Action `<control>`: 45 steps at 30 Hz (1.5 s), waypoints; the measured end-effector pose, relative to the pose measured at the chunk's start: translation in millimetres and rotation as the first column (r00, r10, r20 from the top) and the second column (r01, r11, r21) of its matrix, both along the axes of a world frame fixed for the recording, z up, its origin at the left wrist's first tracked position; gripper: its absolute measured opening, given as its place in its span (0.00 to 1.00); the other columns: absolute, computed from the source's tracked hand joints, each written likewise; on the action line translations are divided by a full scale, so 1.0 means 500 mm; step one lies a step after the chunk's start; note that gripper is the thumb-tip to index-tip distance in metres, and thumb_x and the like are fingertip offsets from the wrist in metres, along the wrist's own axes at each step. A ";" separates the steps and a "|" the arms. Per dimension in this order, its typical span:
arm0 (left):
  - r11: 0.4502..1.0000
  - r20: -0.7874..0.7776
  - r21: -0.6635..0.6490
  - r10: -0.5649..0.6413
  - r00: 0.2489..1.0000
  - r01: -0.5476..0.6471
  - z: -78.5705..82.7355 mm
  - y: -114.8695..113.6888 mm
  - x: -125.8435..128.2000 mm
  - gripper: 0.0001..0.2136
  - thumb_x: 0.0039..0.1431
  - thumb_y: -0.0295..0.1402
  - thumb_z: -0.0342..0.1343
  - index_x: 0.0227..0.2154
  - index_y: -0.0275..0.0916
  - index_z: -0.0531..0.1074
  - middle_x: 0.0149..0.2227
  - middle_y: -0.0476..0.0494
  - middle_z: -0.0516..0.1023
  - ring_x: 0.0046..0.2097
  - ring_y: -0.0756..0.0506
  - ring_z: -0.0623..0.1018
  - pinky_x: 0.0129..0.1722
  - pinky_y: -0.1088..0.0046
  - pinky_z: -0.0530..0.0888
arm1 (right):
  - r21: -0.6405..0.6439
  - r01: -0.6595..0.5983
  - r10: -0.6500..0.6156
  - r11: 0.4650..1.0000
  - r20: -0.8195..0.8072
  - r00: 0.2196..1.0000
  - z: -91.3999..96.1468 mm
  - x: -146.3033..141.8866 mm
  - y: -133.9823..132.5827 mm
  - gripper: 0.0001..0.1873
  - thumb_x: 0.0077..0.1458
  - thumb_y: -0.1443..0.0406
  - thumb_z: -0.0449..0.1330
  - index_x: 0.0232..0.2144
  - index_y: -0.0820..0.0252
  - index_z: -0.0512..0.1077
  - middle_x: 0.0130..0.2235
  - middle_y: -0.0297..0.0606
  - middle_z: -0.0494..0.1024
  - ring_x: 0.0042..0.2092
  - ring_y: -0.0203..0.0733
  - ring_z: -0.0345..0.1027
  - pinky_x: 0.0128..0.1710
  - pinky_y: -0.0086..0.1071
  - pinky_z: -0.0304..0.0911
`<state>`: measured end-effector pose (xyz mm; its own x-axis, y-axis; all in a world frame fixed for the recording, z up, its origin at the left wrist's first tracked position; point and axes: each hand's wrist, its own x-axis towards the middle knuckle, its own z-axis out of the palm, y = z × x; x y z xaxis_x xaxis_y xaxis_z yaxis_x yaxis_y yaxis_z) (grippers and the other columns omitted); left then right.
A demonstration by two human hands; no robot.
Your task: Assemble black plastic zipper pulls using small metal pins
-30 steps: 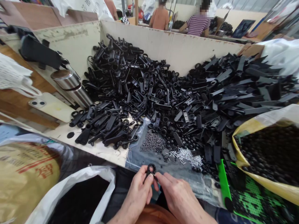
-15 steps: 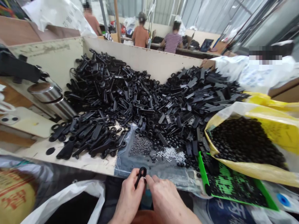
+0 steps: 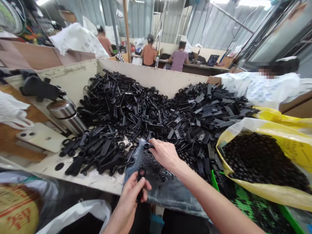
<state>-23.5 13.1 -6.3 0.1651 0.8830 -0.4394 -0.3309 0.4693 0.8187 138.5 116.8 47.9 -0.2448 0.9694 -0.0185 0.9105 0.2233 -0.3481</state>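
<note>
My left hand (image 3: 135, 191) is closed around a black plastic part with a ring end (image 3: 141, 172), held upright over the table's front edge. Stretched forward, my right hand (image 3: 164, 152) pinches a black ring-ended piece (image 3: 147, 146) at the near edge of the big pile of black ring-ended parts (image 3: 136, 100). Small grey screws (image 3: 149, 159) lie just under its fingers. Silvery pins (image 3: 168, 175) are partly hidden by my right forearm. On the left, longer black parts with handles (image 3: 102, 149) lie heaped together.
Flat black strips (image 3: 207, 100) are piled at right. A yellow bag (image 3: 234, 175) of black beads and a green tray (image 3: 214, 180) stand at the right front. A steel flask (image 3: 70, 117) and a phone (image 3: 40, 138) are at left. Several people work farther back.
My right hand has left the left hand and reached forward to the pile's near edge. My left hand keeps its black part, slightly further left. The camera view has tilted up.
</note>
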 end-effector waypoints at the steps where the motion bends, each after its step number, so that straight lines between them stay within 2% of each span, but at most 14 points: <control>1: 1.000 0.023 -0.009 -0.002 1.000 0.002 0.000 0.003 0.000 0.25 0.48 0.50 0.70 0.40 0.38 0.69 0.26 0.49 0.79 0.21 0.54 0.70 0.21 0.81 0.62 | -0.009 0.003 -0.003 1.000 0.003 1.000 -0.008 -0.011 0.024 0.09 0.64 0.66 0.60 0.47 0.57 0.75 0.46 0.44 0.83 0.45 0.49 0.78 0.42 0.34 0.65; 6: 0.993 0.082 -0.079 0.088 0.993 -0.082 -0.007 0.014 -0.013 0.28 0.44 0.49 0.73 0.41 0.39 0.68 0.27 0.47 0.81 0.23 0.52 0.74 0.21 0.81 0.62 | -0.048 0.032 -0.036 0.998 -0.096 0.995 -0.012 0.010 0.041 0.09 0.62 0.72 0.59 0.31 0.60 0.76 0.39 0.44 0.83 0.42 0.49 0.78 0.42 0.35 0.65; 11: 0.980 0.128 -0.082 0.189 0.974 -0.179 0.015 0.015 0.007 0.26 0.49 0.48 0.72 0.42 0.39 0.68 0.33 0.44 0.83 0.29 0.51 0.76 0.26 0.79 0.67 | -0.165 0.036 -0.102 0.986 -0.412 0.905 -0.018 0.056 -0.092 0.12 0.67 0.61 0.55 0.35 0.59 0.75 0.32 0.36 0.81 0.31 0.37 0.72 0.30 0.25 0.62; 13: 0.978 0.181 -0.090 0.200 0.963 -0.186 0.029 0.011 0.025 0.23 0.51 0.45 0.71 0.44 0.39 0.70 0.37 0.44 0.82 0.32 0.51 0.76 0.31 0.78 0.70 | -0.425 0.028 -0.368 0.905 -0.746 0.554 -0.052 0.050 -0.165 0.16 0.64 0.53 0.60 0.36 0.61 0.75 0.30 0.36 0.80 0.22 0.31 0.61 0.21 0.23 0.52; 15: 0.982 0.226 -0.096 0.183 0.957 -0.165 0.036 0.007 0.041 0.22 0.51 0.40 0.72 0.44 0.40 0.71 0.39 0.46 0.81 0.35 0.50 0.76 0.35 0.76 0.72 | -0.573 -0.031 -0.549 0.819 -0.798 0.248 -0.093 0.035 -0.230 0.21 0.57 0.48 0.67 0.37 0.61 0.75 0.29 0.35 0.78 0.19 0.26 0.48 0.19 0.22 0.46; 17: 0.980 0.221 -0.100 0.188 0.957 -0.170 0.036 0.001 0.051 0.23 0.48 0.37 0.74 0.45 0.40 0.72 0.38 0.48 0.79 0.36 0.50 0.76 0.37 0.76 0.73 | -0.597 -0.039 -0.587 0.801 -0.797 0.145 -0.124 0.023 -0.278 0.25 0.55 0.45 0.67 0.36 0.61 0.76 0.27 0.33 0.75 0.18 0.25 0.45 0.17 0.22 0.46; 19: 0.970 0.162 -0.099 0.238 0.958 -0.224 0.030 -0.005 0.057 0.25 0.45 0.35 0.75 0.45 0.41 0.72 0.36 0.50 0.78 0.36 0.50 0.75 0.36 0.77 0.72 | -0.464 0.065 -0.465 0.883 -0.853 0.237 -0.136 0.019 -0.304 0.23 0.58 0.46 0.65 0.37 0.61 0.78 0.31 0.36 0.76 0.19 0.27 0.54 0.19 0.23 0.54; 22: 0.946 0.071 -0.062 0.323 0.944 -0.319 0.025 -0.015 0.063 0.27 0.42 0.35 0.76 0.44 0.42 0.70 0.33 0.53 0.77 0.34 0.51 0.74 0.35 0.78 0.71 | -0.053 0.183 -0.150 0.982 -0.807 0.572 -0.125 0.026 -0.312 0.15 0.63 0.55 0.64 0.46 0.56 0.79 0.41 0.40 0.79 0.26 0.34 0.69 0.25 0.26 0.67; 24: 0.936 0.060 -0.057 0.350 0.935 -0.347 0.028 -0.021 0.069 0.28 0.40 0.35 0.77 0.43 0.43 0.69 0.33 0.54 0.77 0.35 0.51 0.74 0.36 0.78 0.72 | 0.200 0.140 0.031 0.970 -0.669 0.743 -0.115 0.030 -0.307 0.15 0.65 0.61 0.63 0.52 0.55 0.77 0.41 0.40 0.80 0.31 0.38 0.76 0.30 0.27 0.72; 26: 0.932 0.067 -0.083 0.359 0.931 -0.354 0.035 -0.027 0.073 0.28 0.38 0.35 0.78 0.42 0.43 0.70 0.33 0.54 0.77 0.36 0.51 0.74 0.37 0.78 0.72 | 0.389 0.074 0.161 0.918 -0.536 0.829 -0.111 0.033 -0.301 0.16 0.66 0.65 0.61 0.55 0.57 0.75 0.40 0.41 0.82 0.36 0.42 0.79 0.35 0.28 0.74; 29: 0.949 0.122 -0.120 0.307 0.944 -0.293 0.043 -0.034 0.069 0.26 0.40 0.37 0.77 0.42 0.42 0.72 0.35 0.51 0.79 0.38 0.49 0.75 0.39 0.76 0.72 | 0.495 0.069 0.207 0.866 -0.481 0.852 -0.110 0.038 -0.297 0.16 0.68 0.68 0.58 0.56 0.59 0.73 0.40 0.42 0.82 0.38 0.41 0.80 0.38 0.27 0.76; 34: 0.972 0.277 -0.141 0.219 0.936 -0.186 0.048 -0.043 0.052 0.21 0.46 0.38 0.74 0.43 0.41 0.78 0.44 0.44 0.83 0.47 0.44 0.77 0.49 0.69 0.72 | 0.492 0.068 0.259 0.868 -0.565 0.783 -0.096 0.034 -0.304 0.14 0.68 0.68 0.59 0.54 0.60 0.73 0.41 0.43 0.82 0.38 0.39 0.81 0.38 0.24 0.76; 39: 0.963 0.293 -0.199 0.237 0.926 -0.183 0.060 -0.044 0.060 0.24 0.36 0.42 0.78 0.38 0.42 0.81 0.45 0.42 0.83 0.48 0.42 0.77 0.50 0.67 0.72 | 0.549 0.050 0.324 0.834 -0.562 0.761 -0.087 0.005 -0.300 0.12 0.68 0.69 0.58 0.52 0.62 0.75 0.37 0.43 0.83 0.37 0.40 0.81 0.36 0.25 0.77; 45: 0.961 0.290 -0.186 0.254 0.923 -0.206 0.059 -0.045 0.064 0.25 0.39 0.43 0.77 0.42 0.43 0.80 0.45 0.42 0.83 0.47 0.43 0.78 0.49 0.68 0.73 | 0.529 0.093 0.282 0.844 -0.584 0.762 -0.088 -0.004 -0.296 0.13 0.66 0.69 0.59 0.51 0.59 0.76 0.38 0.42 0.83 0.37 0.41 0.81 0.36 0.26 0.77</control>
<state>8.6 -9.5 23.4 0.1137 0.8408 -0.5293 -0.6685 0.4588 0.5853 136.4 -31.1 4.0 -0.1082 0.7575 0.6438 0.4911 0.6038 -0.6279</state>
